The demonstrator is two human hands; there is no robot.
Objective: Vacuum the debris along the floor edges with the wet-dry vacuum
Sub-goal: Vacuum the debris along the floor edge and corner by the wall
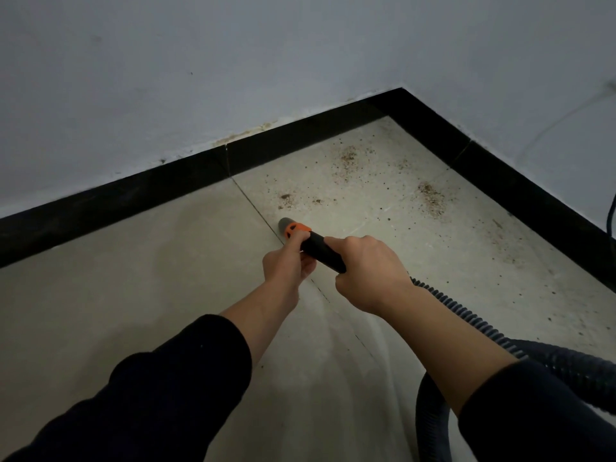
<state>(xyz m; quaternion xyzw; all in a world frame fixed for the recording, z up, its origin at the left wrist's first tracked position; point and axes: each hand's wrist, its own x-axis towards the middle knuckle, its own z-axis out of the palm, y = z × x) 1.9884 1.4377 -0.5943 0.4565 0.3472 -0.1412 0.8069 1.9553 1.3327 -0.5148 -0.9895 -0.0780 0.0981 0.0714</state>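
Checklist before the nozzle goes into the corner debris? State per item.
1. Grip: left hand holds the orange plastic collar, right hand grips the black wand tube: ok.
2. Grey round nozzle tip aimed at the nearest brown debris patch, short of it: ok.
3. Tip touching the grey floor tile: cannot tell.
4. Black ribbed hose runs back past the right hand, no kink visible: ok.
5. Dark cable by the right-side black baseboard, apart from the nozzle: ok.
6. Suction on: cannot tell.
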